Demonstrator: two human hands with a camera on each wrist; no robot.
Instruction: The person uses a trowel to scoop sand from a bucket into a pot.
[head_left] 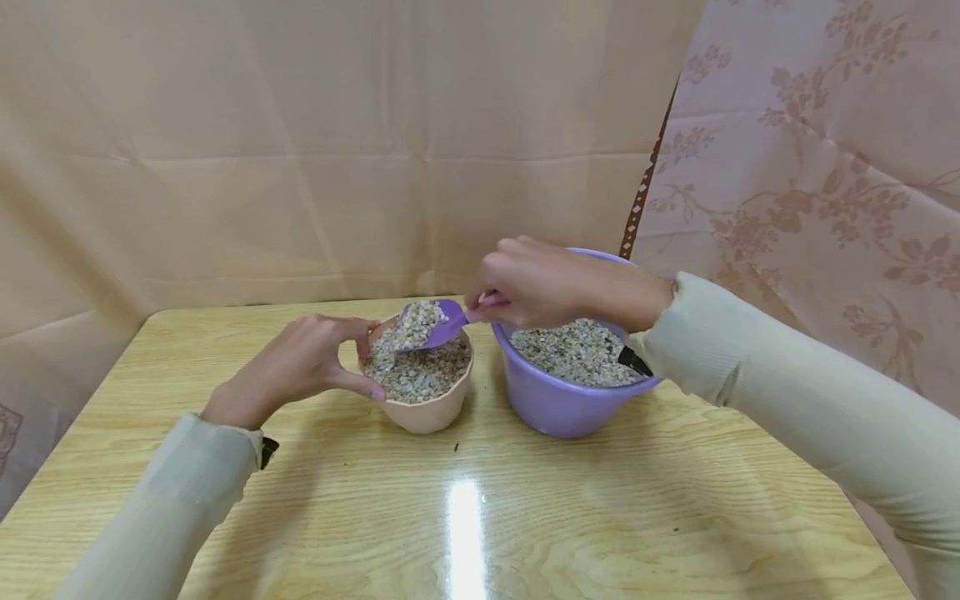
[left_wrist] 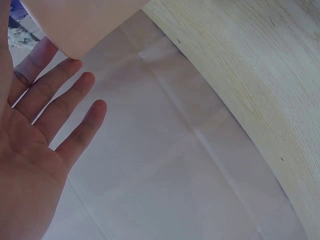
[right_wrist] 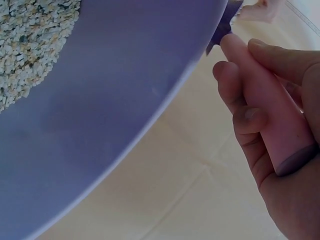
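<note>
Head view: the right hand (head_left: 536,287) grips a heaped purple scoop (head_left: 435,323) over the nearly full beige pot (head_left: 423,400); the left hand (head_left: 300,362), fingers relaxed, steadies its rim. A tilt could spill gravel onto the tabletop (head_left: 480,517).

Left wrist view: fingers (left_wrist: 60,100) straight, barely touching the pot, so it could slide.

Right wrist view: fingers (right_wrist: 240,95) curl round the scoop's pink handle (right_wrist: 270,115) beside the purple bucket (right_wrist: 125,75).

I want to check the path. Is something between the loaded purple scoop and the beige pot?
Nothing visible is. The purple scoop, gripped by the right hand, hangs directly over the beige pot, which the left hand touches.

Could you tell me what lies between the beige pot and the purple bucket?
In the head view, only bare wooden table separates the beige pot from the purple bucket; the scoop crosses above that gap.
</note>
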